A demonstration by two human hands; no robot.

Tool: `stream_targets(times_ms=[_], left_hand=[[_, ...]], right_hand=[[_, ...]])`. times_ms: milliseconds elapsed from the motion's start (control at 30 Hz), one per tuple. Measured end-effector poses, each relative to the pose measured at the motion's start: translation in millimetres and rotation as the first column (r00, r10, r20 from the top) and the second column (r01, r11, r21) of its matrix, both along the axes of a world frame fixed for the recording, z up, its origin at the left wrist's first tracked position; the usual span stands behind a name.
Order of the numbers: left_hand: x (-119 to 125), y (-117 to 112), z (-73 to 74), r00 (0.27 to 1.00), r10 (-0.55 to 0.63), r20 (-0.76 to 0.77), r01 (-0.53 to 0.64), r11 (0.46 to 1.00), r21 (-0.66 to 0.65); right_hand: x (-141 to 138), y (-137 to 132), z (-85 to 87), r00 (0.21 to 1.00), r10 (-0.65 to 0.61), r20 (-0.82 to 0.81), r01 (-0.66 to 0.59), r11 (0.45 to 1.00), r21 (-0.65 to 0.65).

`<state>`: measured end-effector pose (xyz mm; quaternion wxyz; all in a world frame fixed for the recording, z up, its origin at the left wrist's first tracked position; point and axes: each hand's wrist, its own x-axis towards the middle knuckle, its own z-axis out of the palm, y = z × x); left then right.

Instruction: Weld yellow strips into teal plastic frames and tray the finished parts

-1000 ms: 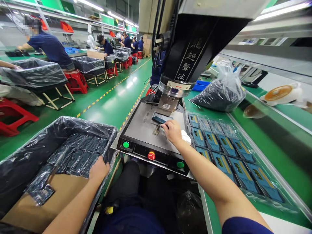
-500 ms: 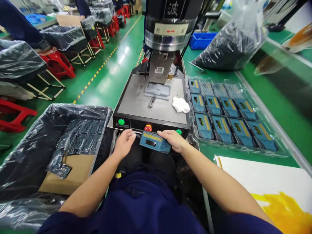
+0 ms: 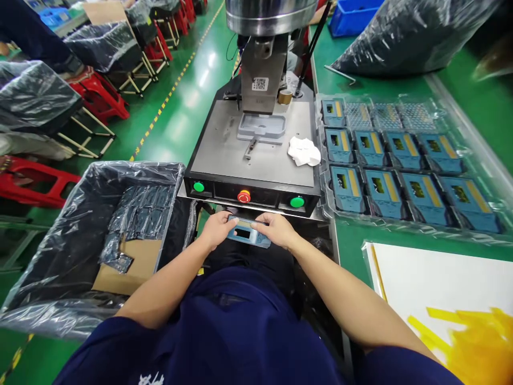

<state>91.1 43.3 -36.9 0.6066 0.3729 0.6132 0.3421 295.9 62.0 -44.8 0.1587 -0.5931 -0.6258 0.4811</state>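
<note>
Between my hands, below the front edge of the press machine, is a blue plastic housing (image 3: pixel 243 233) with a dark rectangular window. My left hand (image 3: pixel 216 230) grips its left end, thumb on the top face. At the other end my right hand (image 3: pixel 277 230) is closed on the upper right edge, fingertips near the yellow strip, which is mostly covered. Just beyond stand the machine's red stop button (image 3: pixel 243 196) and two green buttons, the left (image 3: pixel 199 186) and the right (image 3: pixel 297 201). A grey fixture (image 3: pixel 262 128) sits on the machine plate (image 3: pixel 224 152) under the metal press head (image 3: pixel 260 75).
A clear tray (image 3: pixel 328 200) of similar blue housings lies on the right bench, behind a white sheet (image 3: pixel 425 272) with yellow film strips (image 3: pixel 481 342). A plastic-lined bin (image 3: pixel 52 267) with bagged parts stands at left. A white cloth (image 3: pixel 303 152) lies on the machine plate.
My left hand has moved right and taken hold of the housing's left end. My right hand has shifted slightly left with the housing. The camera view has tipped downward.
</note>
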Motion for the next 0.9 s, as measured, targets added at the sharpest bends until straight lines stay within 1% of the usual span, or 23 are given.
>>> stream_targets(times_ms=[100,167,233,267,300,367,400,433,467,533,667,733,767,833,867,900], left_hand=[[-1,-1,-5.4,0.999,0.006,-0.036,-0.005,1.000,0.011],[-3,0,-7.3,0.997,-0.022,-0.069,0.024,0.999,0.021],[-5,0,-7.2,0.985,-0.072,-0.159,0.079,0.996,0.038],[-5,-1,-6.3,0.964,-0.095,-0.247,0.111,0.993,0.052],[-4,-2,-4.9,0.927,-0.107,-0.359,0.141,0.987,0.072],[0,-6,-1.4,0.812,-0.090,-0.577,0.197,0.972,0.126],[3,-8,0.4,0.753,-0.069,-0.654,0.221,0.963,0.153],[6,-11,2.0,0.707,-0.046,-0.706,0.239,0.955,0.177],[8,-13,3.3,0.677,-0.030,-0.735,0.252,0.948,0.193],[9,-15,5.0,0.655,-0.029,-0.755,0.275,0.940,0.202],[-2,-11,4.7,0.665,-0.067,-0.743,0.299,0.937,0.183],[-9,-7,2.6,0.699,-0.049,-0.714,0.250,0.952,0.179],[-13,-6,1.3,0.736,-0.036,-0.676,0.207,0.963,0.174],[-16,-5,-1.1,0.846,0.000,-0.533,0.104,0.981,0.166],[-17,-5,-1.6,0.902,0.023,-0.431,0.053,0.985,0.163],[-16,-7,-1.4,0.944,0.050,-0.327,0.003,0.987,0.160]], right_hand=[[-2,0,6.1,0.995,0.044,0.086,-0.048,0.997,0.052],[-4,-1,8.6,0.992,0.052,0.116,-0.062,0.995,0.082],[-6,-3,6.1,0.990,0.047,0.130,-0.062,0.992,0.107],[-7,-5,2.8,0.992,0.040,0.117,-0.054,0.992,0.116],[-9,-7,-1.5,0.995,0.033,0.090,-0.044,0.992,0.122],[-14,-12,-11.3,0.999,0.025,0.023,-0.028,0.992,0.122],[-16,-15,-15.8,1.000,0.022,-0.011,-0.021,0.993,0.119],[-19,-17,-19.6,0.999,0.018,-0.043,-0.013,0.993,0.117],[-21,-19,-22.6,0.997,0.012,-0.071,-0.003,0.993,0.120],[-24,-22,-26.2,0.992,-0.007,-0.129,0.023,0.992,0.123],[-26,-22,-29.7,0.971,-0.025,-0.237,0.039,0.998,0.054],[-26,-20,-30.7,0.961,-0.034,-0.275,0.038,0.999,0.009],[-26,-19,-30.4,0.960,-0.038,-0.279,0.038,0.999,-0.005],[-25,-19,-26.5,0.971,-0.027,-0.239,0.032,0.999,0.018],[-24,-20,-22.5,0.979,-0.003,-0.202,0.019,0.997,0.075],[-22,-22,-17.0,0.986,0.036,-0.160,-0.011,0.987,0.158]])
